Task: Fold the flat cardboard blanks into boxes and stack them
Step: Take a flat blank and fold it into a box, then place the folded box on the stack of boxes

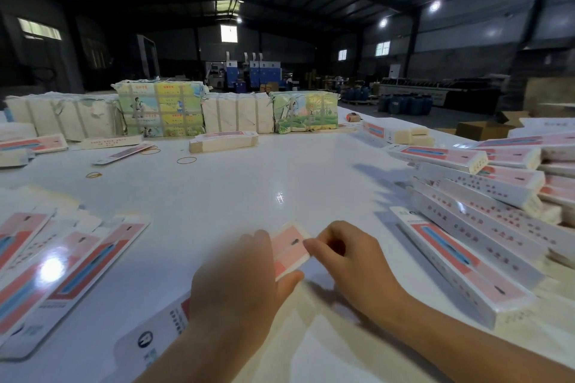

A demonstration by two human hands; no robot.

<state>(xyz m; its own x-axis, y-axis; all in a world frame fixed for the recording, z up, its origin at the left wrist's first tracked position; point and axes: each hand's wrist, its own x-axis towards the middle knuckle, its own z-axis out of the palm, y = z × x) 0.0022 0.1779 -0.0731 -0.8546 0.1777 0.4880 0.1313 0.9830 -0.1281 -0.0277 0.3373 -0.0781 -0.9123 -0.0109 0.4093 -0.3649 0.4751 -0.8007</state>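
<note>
Hands at 6 o'clock of a glossy white table (236,183), working one flat blank (291,247). L hand (239,277) lies over the blank's middle w/ fingers curled round its far edge, thumb pressed under the near edge at approx. 3 o'clock of the palm: blank gripped. R hand (351,261) sits just beside it at 3 o'clock, thumb and forefinger pinching the blank's pink end, other fingers bent inward. Blank runs diagonally from 7 o'clock (white end w/ dark round logo, near the L forearm) up to 1 o'clock (pink end between the two hands); it rests low over the table, exact contact not discernible owing to motion blur.

Loose flat blanks (77,264) fan out at 8–9 o'clock, pink-and-blue printed faces up, overlapping. Folded boxes (485,205), long and white w/ pink panels, are piled at 3–4 o'clock, several layers, ends pointing toward table centre. Small bundle of blanks (224,141) lies at 12 o'clock, mid-table. Behind it, along the far edge, wrapped bundles (161,109) stand in a row, some in plain cream paper, some in green-yellow illustrated paper. Rubber bands (186,160) lie scattered at 10–11 o'clock. Open brown carton (485,129) stands beyond the table at 2 o'clock. Background: dim warehouse hall, detail too dark to resolve.
</note>
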